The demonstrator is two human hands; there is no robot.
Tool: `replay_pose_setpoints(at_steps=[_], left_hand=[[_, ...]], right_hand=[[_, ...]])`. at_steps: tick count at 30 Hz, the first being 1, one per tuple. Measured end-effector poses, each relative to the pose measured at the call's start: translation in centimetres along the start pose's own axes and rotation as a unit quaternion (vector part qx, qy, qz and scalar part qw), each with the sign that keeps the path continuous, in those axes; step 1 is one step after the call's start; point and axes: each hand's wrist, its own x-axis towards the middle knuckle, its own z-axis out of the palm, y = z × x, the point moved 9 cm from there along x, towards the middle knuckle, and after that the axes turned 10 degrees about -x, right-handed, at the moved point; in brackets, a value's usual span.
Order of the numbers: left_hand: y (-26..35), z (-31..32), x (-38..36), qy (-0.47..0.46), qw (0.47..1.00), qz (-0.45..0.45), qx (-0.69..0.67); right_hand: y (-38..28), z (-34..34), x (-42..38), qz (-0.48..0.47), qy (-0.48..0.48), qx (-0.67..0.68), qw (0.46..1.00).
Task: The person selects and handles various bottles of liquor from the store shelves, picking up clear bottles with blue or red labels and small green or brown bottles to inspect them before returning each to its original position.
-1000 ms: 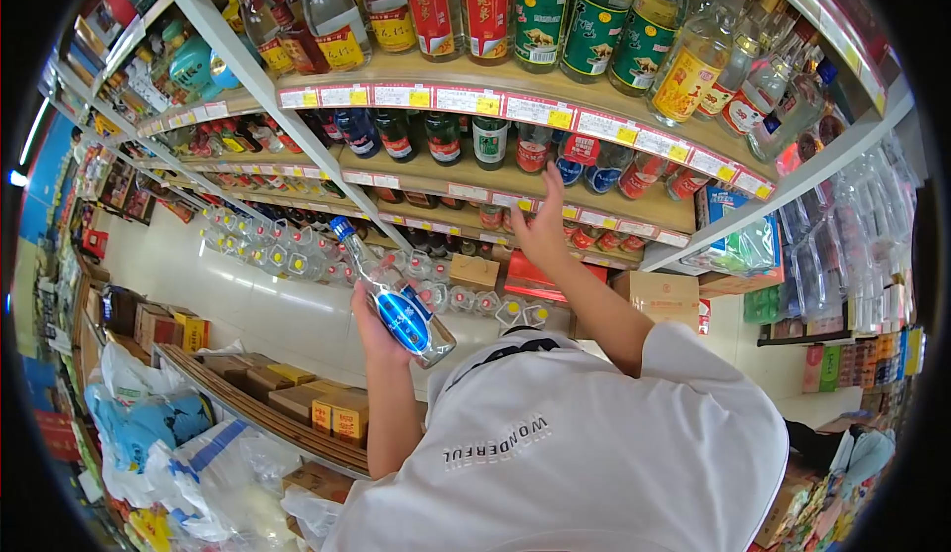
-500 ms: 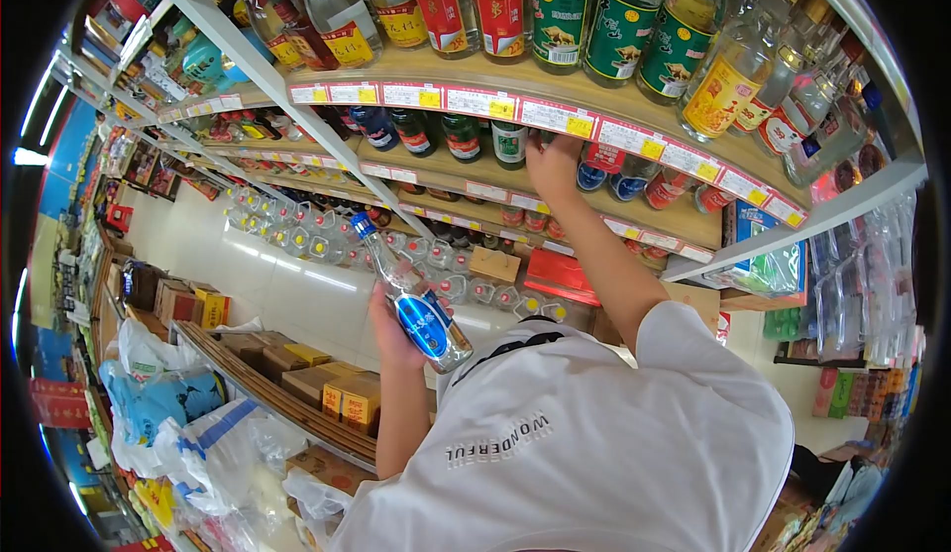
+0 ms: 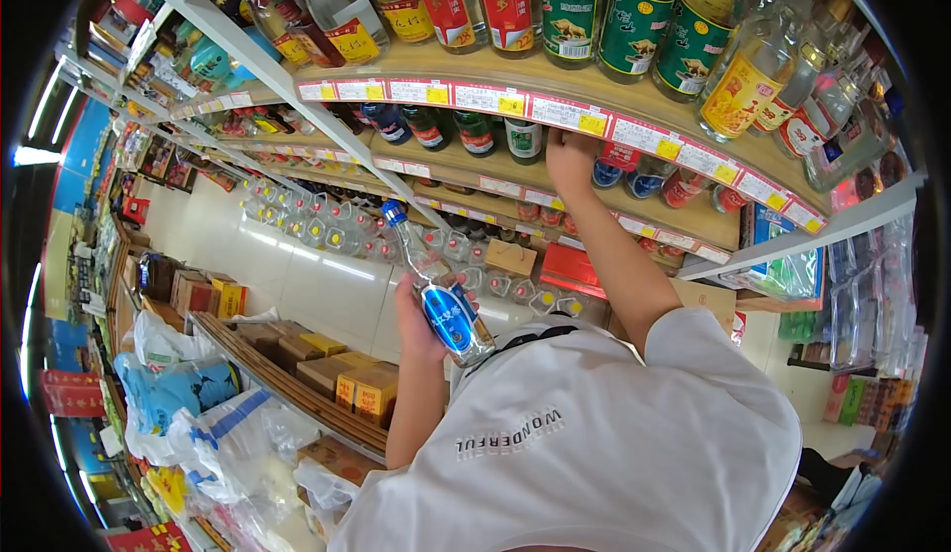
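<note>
My left hand (image 3: 420, 326) is closed around a clear glass bottle (image 3: 452, 316) with a blue label and blue cap. The bottle leans, cap up and to the left, in front of my shirt. My right hand (image 3: 572, 164) reaches into the shelf below the top row, and its fingers are hidden under the shelf edge. Beside it on the left stands a green bottle with a white label (image 3: 523, 140). To its right are a red tag (image 3: 621, 156) and blue-capped bottles (image 3: 606, 172).
Above my right hand, the upper shelf edge (image 3: 475, 99) carries price tags and several liquor bottles. Large clear jugs (image 3: 337, 240) stand on the floor. Cardboard boxes (image 3: 368, 389) and plastic bags (image 3: 233, 443) lie at the lower left.
The whole view has shifted slightly, so the shelves and floor appear further right. My left hand still holds the bottle, and my right hand stays in the shelf with its fingers now more hidden.
</note>
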Motion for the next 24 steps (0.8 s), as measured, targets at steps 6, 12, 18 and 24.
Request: replay_pose_setpoints(at_steps=[6,12,18,24], left_hand=[[-0.8,0.9,0.5,-0.014,1.0,-0.021,-0.012],[-1.2,1.3,0.7,-0.047,0.999,-0.015,-0.002],[-2.1,0.6,0.5,-0.023,0.999,-0.029,-0.006],[-2.6,-0.3,-0.3,-0.027,0.999,-0.023,0.0]], right_hand=[[-2.6,-3.5,-1.4,-0.005,-0.003,0.037,0.999],[-1.9,-3.4,-4.4,-0.049,-0.094,0.052,0.993],[-3.0,-5.1,-6.0,-0.195,-0.071,0.07,0.976],[-3.5,-6.3,-6.1,-0.286,-0.087,0.194,0.934]])
